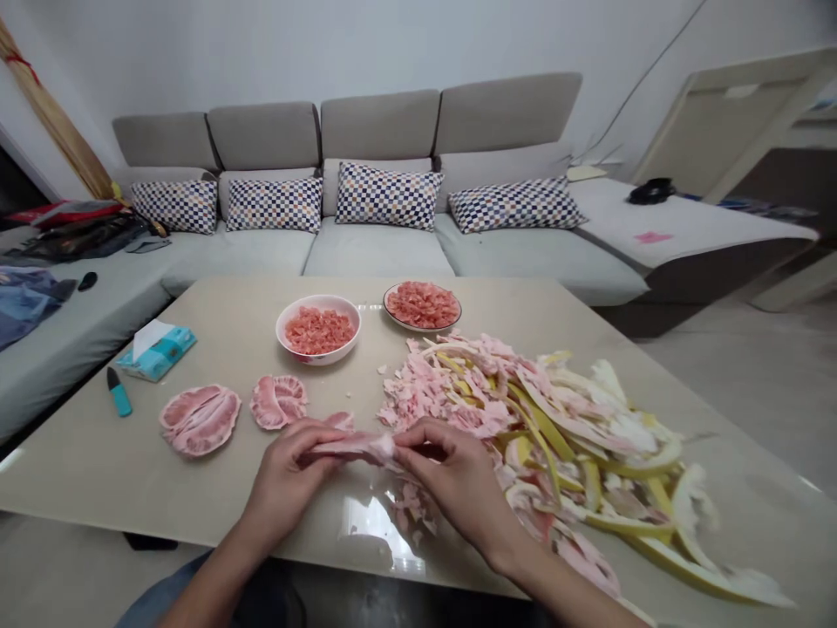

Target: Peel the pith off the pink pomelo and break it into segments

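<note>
Low over the near part of the table, my left hand (288,475) grips one end of a pink pomelo segment (357,447). My right hand (451,475) pinches the pale membrane at its other end, thumb against forefinger. Just behind my left hand lie a small pomelo piece (340,421) and a larger pomelo chunk (278,401). Further left is a peeled pomelo half (200,419), its segments facing up. Beside my right hand spreads a heap of pink membrane scraps (451,392) and yellow-edged pomelo rind (588,480).
A white bowl (318,357) and a dark-rimmed plate (422,327) hold peeled pulp at the back. At left are a tissue pack (160,351) and a small knife with a teal handle (119,394). A grey sofa (379,249) stands behind the table (222,318).
</note>
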A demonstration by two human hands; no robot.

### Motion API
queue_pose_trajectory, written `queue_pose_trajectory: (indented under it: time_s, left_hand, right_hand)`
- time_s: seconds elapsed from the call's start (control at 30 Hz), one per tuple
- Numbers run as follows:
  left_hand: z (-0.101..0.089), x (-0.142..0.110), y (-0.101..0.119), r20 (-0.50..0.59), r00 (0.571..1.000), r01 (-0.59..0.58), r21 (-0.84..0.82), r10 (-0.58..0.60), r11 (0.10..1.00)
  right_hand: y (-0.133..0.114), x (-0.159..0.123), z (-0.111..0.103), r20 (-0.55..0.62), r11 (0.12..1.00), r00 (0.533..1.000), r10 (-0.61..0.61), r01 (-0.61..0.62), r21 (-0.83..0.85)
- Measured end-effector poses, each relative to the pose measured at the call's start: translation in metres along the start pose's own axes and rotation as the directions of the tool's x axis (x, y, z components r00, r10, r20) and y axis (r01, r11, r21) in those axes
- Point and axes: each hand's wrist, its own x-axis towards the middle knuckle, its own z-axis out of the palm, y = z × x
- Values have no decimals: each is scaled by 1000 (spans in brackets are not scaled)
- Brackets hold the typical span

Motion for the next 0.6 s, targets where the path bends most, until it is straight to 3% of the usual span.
queue_pose_trajectory:
  time_s: [0.13,0.2,0.37,0.6]
  left_hand:
    - [-20,10,-19,-137,963,-192,260,233,946]
    - [-33,20,-29,-207,930,-210,381,305,900]
    - [-65,40,-61,-409,889,-29,399,206,916]
    - [-88,53,-99,-501,854,76,395,145,916]
  right_hand:
    - [5,4,-1,53,998,998,35,-32,-49]
    - [10,5,1,119,994,992,34,-21,-109]
    - [22,4,7,293,967,955,-34,106,-233]
    - [24,0,10,394,923,918,-49,192,-333]
